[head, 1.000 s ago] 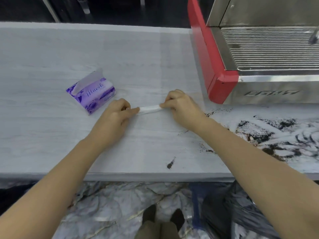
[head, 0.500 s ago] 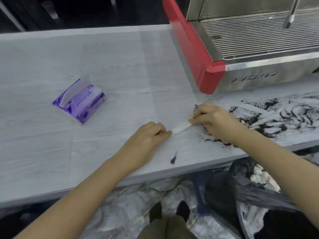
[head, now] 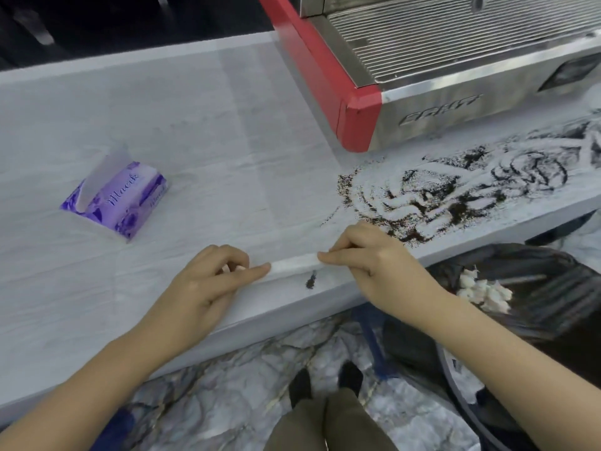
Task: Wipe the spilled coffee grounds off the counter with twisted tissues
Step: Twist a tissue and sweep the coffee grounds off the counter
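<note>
The left hand (head: 208, 281) and right hand (head: 367, 255) each pinch one end of the twisted tissue (head: 294, 264), stretched along the desk (head: 195, 125) at its near edge. Coffee grounds (head: 455, 190) spread right of it (one small clump (head: 310, 282) lies just nearer), with bare desk leftward toward the purple tissue pack (head: 120, 198).

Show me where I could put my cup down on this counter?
Bare counter lies between the tissue pack and the red coffee machine, and left of the pack too. It is crowded on the right: coffee grounds cover the strip in front of the machine, and both hands hold a twisted tissue near the front edge.
</note>
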Available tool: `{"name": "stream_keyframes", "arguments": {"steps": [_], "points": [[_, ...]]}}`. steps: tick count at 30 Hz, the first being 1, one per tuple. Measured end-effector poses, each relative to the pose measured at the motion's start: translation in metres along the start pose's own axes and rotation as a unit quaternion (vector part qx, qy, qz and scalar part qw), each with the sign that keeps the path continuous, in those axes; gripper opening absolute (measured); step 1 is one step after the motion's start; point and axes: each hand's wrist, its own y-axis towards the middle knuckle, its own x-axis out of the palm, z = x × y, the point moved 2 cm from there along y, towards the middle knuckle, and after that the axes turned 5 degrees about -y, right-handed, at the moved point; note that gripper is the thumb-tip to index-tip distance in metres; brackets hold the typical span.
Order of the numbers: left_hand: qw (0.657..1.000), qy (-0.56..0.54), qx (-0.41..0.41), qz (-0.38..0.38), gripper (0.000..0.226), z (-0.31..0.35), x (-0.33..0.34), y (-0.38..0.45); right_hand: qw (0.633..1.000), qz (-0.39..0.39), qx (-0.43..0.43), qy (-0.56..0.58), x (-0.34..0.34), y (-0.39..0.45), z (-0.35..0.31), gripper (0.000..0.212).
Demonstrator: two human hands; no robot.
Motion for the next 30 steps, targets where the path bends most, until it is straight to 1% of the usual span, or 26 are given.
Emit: {"name": "stream_keyframes", "arguments": {"steps": [4,10,13,16,21,27,30], "points": [[0.998,0.009,0.033,-0.056,0.042,-0.002,0.008,-0.003,1.000,-0.007,0.024,-0.008,0.010,-0.035,-0.006,0.051],[0.990,0.029,0.070,-0.115,0.041,-0.006,0.021,0.005,0.997,-0.015,0.018,-0.067,0.018,-0.049,-0.005,0.042],[0.988,0.039,0.085,-0.122,0.041,-0.009,0.025,0.016,0.996,-0.016,0.027,-0.086,0.016,-0.051,-0.001,0.042],[0.987,0.026,0.096,-0.127,0.039,-0.011,0.031,0.034,0.994,-0.009,0.049,-0.099,0.011,-0.053,0.010,0.050],[0.984,0.030,0.130,-0.120,0.038,-0.014,0.048,0.084,0.991,0.004,0.086,-0.106,-0.011,-0.052,0.042,0.038],[0.980,0.020,0.160,-0.115,0.037,-0.014,0.071,0.153,0.984,0.027,0.135,-0.117,-0.042,-0.049,0.088,0.031],[0.981,0.018,0.158,-0.114,0.038,-0.014,0.078,0.175,0.980,0.035,0.155,-0.124,-0.053,-0.045,0.102,0.035]]}}
